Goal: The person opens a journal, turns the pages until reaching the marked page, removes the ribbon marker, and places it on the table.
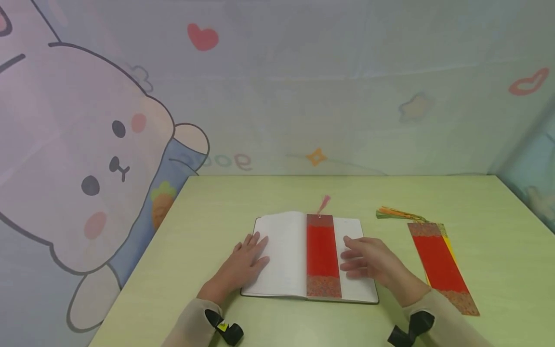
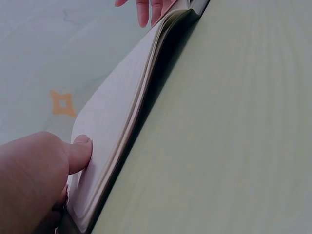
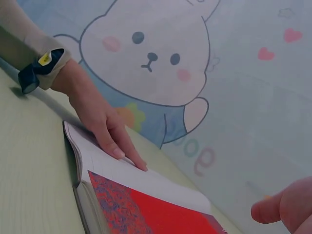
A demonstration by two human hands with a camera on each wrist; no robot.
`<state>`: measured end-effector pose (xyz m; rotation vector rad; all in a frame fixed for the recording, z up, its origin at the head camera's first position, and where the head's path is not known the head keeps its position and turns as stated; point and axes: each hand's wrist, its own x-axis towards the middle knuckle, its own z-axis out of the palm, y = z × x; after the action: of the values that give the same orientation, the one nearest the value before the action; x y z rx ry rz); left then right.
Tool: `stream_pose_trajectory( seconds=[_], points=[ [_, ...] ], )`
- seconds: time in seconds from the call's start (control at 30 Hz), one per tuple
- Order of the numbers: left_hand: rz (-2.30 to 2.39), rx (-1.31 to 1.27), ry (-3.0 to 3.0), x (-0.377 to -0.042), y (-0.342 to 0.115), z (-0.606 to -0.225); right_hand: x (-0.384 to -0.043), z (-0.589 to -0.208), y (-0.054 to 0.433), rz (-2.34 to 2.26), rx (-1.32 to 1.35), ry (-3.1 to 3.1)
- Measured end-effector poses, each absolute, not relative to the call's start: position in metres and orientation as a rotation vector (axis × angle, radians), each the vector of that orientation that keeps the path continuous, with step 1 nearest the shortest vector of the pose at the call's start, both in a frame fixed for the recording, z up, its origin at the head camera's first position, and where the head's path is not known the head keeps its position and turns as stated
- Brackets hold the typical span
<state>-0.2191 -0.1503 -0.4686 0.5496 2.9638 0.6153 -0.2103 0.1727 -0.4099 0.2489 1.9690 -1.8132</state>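
An open notebook with blank white pages lies on the table. A red bookmark with patterned ends and a pink tassel lies along the right page, beside the centre fold. My left hand rests on the left page near its outer edge, fingers spread; in the left wrist view its thumb lies on the paper. Over the right page, close to the bookmark's right edge, my right hand holds nothing, its fingers loosely bent.
Right of the notebook, another red bookmark overlaps a yellow one, with green and orange tassels pointing left. Behind the pale green table hangs a cartoon-printed cloth.
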Motion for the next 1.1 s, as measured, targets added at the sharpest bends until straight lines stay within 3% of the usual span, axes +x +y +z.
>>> stream_pose_trajectory(
  seconds=[0.77,1.1],
  points=[
    [0.582,0.551,2.989,-0.219,-0.151,-0.471,-0.236,-0.418,0.137,-1.818,0.342,1.994],
    [0.587,0.561,2.984,-0.218,-0.151,-0.469,-0.239,-0.421,0.143,-1.964,0.396,1.812]
  ],
)
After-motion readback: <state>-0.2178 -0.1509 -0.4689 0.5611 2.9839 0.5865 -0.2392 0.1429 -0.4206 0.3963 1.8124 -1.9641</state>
